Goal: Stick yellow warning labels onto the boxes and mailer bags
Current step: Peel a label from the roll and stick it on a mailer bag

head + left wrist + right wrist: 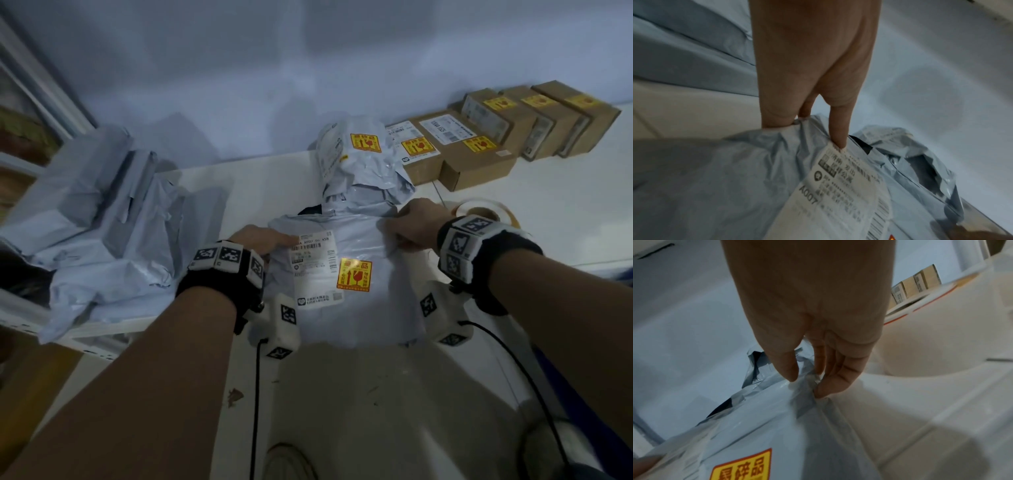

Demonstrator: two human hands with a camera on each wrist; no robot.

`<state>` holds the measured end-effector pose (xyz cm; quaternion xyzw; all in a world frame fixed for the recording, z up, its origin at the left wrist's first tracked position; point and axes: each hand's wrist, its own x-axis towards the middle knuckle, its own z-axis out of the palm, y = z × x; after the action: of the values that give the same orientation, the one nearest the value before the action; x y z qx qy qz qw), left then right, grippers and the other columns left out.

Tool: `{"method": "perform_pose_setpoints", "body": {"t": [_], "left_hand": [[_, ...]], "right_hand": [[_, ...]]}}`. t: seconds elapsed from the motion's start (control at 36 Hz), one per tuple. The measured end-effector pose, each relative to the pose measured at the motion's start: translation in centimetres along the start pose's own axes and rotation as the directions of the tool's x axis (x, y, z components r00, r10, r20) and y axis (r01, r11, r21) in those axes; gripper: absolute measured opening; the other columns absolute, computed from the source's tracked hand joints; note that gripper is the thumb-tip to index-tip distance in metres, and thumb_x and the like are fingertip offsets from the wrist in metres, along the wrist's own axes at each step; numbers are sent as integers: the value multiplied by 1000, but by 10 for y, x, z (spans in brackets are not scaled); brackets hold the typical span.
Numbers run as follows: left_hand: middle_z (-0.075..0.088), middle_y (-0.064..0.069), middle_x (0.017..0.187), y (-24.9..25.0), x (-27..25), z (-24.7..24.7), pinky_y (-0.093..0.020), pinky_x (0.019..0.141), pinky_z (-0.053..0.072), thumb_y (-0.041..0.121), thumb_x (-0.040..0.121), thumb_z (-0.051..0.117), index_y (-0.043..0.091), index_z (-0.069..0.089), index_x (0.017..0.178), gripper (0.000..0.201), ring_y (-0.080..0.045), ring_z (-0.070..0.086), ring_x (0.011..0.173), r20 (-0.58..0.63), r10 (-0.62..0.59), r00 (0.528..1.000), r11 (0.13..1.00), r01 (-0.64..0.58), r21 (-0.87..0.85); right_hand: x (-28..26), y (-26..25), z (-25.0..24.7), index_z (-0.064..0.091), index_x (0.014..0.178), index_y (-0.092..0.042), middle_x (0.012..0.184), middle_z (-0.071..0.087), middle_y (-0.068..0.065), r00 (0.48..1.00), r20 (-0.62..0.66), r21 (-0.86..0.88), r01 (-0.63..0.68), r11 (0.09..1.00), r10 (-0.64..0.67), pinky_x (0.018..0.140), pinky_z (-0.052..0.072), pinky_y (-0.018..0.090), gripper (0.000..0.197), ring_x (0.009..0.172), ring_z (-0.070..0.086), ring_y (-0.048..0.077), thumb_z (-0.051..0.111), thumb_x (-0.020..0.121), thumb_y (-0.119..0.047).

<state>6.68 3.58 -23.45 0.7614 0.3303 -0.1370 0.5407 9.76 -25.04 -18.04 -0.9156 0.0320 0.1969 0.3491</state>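
A grey mailer bag (370, 274) lies in front of me with a white shipping label (313, 263) and a yellow warning label (354, 275) stuck on it. My left hand (260, 240) grips the bag's far left corner (789, 129), the thumb pressing on the shipping label (846, 186). My right hand (411, 224) pinches the bag's far right corner (813, 382). The yellow warning label (742, 467) shows at the bottom of the right wrist view.
Behind it lies a labelled mailer bag (356, 161), and labelled cardboard boxes (479, 137) line the back right. A heap of grey mailer bags (92, 219) sits at the left. A label roll (479, 209) rests behind my right wrist on the white table (565, 212).
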Motion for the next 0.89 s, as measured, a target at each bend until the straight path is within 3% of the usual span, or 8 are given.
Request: {"method": "perform_pose_setpoints", "body": {"t": [0.11, 0.22, 0.31, 0.36, 0.44, 0.64, 0.78, 0.89], "left_hand": [[71, -23, 114, 1, -23, -10, -55, 99, 51, 36, 14, 102, -3, 67, 118, 116, -37, 68, 108, 115, 9, 993, 977, 15, -212], [64, -26, 126, 12, -57, -12, -51, 98, 52, 16, 72, 79, -6, 60, 128, 63, -38, 62, 117, 171, 50, 984, 952, 4, -305], [63, -26, 127, 13, -60, -12, -45, 81, 60, 10, 92, 61, -6, 57, 130, 42, -37, 63, 113, 235, 63, 970, 925, 31, -378], [64, -24, 125, 12, -59, -13, -43, 76, 61, 12, 89, 63, -4, 58, 128, 43, -34, 66, 104, 274, 76, 959, 911, 45, -409], [71, -19, 112, 14, -60, -14, -42, 78, 61, 16, 76, 67, -1, 65, 118, 45, -30, 72, 91, 313, 87, 946, 904, 57, -424], [71, -22, 112, 11, -63, -11, -44, 82, 60, 16, 75, 70, -2, 67, 114, 43, -31, 71, 93, 298, 137, 945, 856, 39, -516], [73, -21, 105, 14, -69, -9, -43, 78, 61, 9, 94, 59, -3, 68, 109, 21, -30, 73, 87, 274, 191, 943, 794, 16, -608], [68, -23, 118, 16, -72, -10, -40, 76, 62, 10, 94, 58, -5, 63, 122, 32, -32, 72, 91, 254, 182, 950, 761, 27, -648]], "right_hand": [[1, -5, 7, 71, 85, -3, 81, 74, 16, 1000, 2, 7, 14, 1000, -14, 83, 60, 47, 41, 81, 72, 33, 67, 84, -44], [2, -7, 9, 72, 86, -1, 83, 74, 17, 1000, 27, 40, 12, 999, -13, 83, 59, 48, 43, 84, 72, 34, 67, 84, -43], [1, -10, 8, 70, 80, -2, 81, 72, 16, 999, 35, 69, 28, 997, -31, 84, 59, 49, 41, 82, 71, 33, 68, 84, -43], [-1, -11, 5, 66, 76, -4, 80, 69, 16, 999, 35, 127, 32, 991, -37, 83, 59, 50, 35, 81, 69, 33, 69, 85, -38], [-2, -10, 2, 62, 85, -7, 97, 68, 17, 999, 42, 242, 15, 970, -26, 85, 58, 50, 24, 94, 68, 34, 69, 87, -30], [-3, -1, -5, 63, 93, -6, 105, 70, 19, 993, 118, 421, -37, 906, -14, 86, 57, 50, 21, 96, 69, 35, 75, 84, -21], [-5, -3, -14, 67, 102, -1, 110, 71, 19, 981, 183, 571, -49, 820, -68, 88, 57, 44, 17, 98, 70, 33, 71, 87, -8], [-6, -5, -22, 65, 112, 2, 110, 71, 16, 976, 199, 594, -47, 803, -90, 78, 59, 35, 29, 99, 70, 30, 71, 87, -9]]}}
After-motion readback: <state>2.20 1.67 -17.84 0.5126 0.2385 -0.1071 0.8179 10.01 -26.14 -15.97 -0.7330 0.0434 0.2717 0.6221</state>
